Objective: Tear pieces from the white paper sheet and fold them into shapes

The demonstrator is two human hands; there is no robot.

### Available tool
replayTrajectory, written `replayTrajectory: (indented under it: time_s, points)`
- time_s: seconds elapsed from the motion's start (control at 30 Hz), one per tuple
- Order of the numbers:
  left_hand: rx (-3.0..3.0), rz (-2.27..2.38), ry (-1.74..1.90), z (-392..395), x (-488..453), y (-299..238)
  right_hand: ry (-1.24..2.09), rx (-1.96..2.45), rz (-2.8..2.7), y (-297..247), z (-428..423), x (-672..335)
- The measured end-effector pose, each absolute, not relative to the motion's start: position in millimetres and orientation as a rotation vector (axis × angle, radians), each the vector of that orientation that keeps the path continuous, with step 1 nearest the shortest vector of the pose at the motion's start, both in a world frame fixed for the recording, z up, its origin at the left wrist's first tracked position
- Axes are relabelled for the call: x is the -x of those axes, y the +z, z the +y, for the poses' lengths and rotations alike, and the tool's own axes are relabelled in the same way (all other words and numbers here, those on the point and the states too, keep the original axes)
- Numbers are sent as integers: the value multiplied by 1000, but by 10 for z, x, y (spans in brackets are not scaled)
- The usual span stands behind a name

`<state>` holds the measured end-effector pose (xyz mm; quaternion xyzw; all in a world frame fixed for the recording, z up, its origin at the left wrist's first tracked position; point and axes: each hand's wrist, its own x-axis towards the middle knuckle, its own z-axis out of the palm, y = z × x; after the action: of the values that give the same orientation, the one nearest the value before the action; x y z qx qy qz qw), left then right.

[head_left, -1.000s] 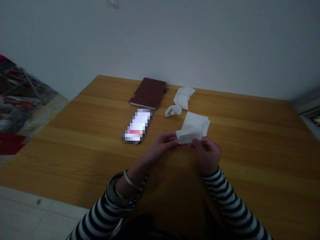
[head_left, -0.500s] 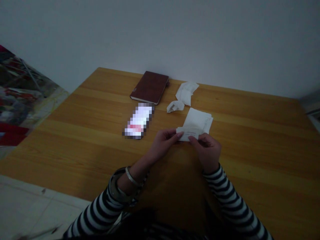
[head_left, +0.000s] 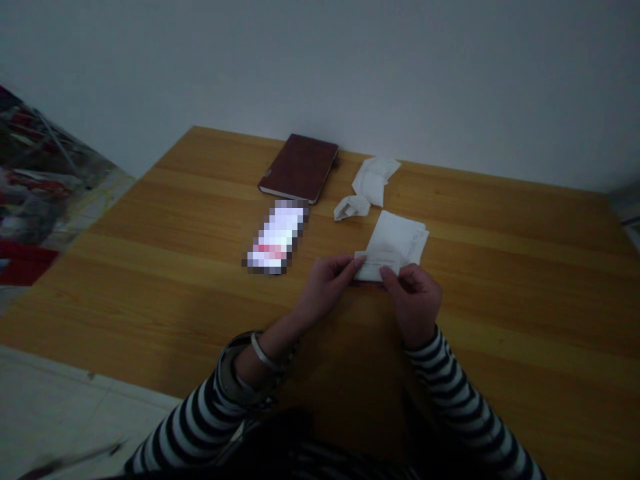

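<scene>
Paper (head_left: 373, 269) is held low, just over the near part of the surface (head_left: 165, 260): the left hand (head_left: 326, 288) pinches one end between thumb and fingers, and the right hand (head_left: 415, 300) grips the other end, a two-sided hold probably chosen so that so light a piece lies flat and steady. In this view it overlaps the near edge of some flat sheets (head_left: 397, 233); whether it is joined to them cannot be told. A crumpled scrap (head_left: 351, 207) and a folded scrap (head_left: 374, 180) lie beyond, while a lit phone (head_left: 277, 237) and a closed brown notebook (head_left: 300, 168) sit leftward, seemingly out of the way. The wooden top adjoins a plain wall (head_left: 400, 73) in dim light; blurred clutter (head_left: 35, 180) and pale floor (head_left: 60, 400) show at left.
</scene>
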<state>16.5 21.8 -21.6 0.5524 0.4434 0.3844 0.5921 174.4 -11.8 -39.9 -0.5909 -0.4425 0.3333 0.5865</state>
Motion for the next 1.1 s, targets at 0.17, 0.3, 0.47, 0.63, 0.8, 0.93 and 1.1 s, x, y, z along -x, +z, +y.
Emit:
replayTrajectory:
  time_s: [0.17,0.3,0.47,0.63,0.8,0.93,1.1]
  points:
    - [-1309,1076,890,237,-150,-227,876,1317,-919,-364,-116,-1692]
    - [-1269,1048,893,244,-157,-236,926,1308,-832,-366,-125,-1666]
    - [-1256,1043,889,245,-160,-243,968,1288,-807,-381,-131,-1654]
    - [-1277,1051,901,245,-149,-255,1052,1246,-834,-373,-117,-1677]
    - [-1348,1053,886,241,-135,-268,1209,1220,-1002,-337,-107,-1725]
    - [-1423,1054,881,242,-130,-246,1243,1240,-1087,-342,-116,-1746]
    - [-1488,1072,888,253,-117,-228,1139,1223,-1202,-418,-132,-1748]
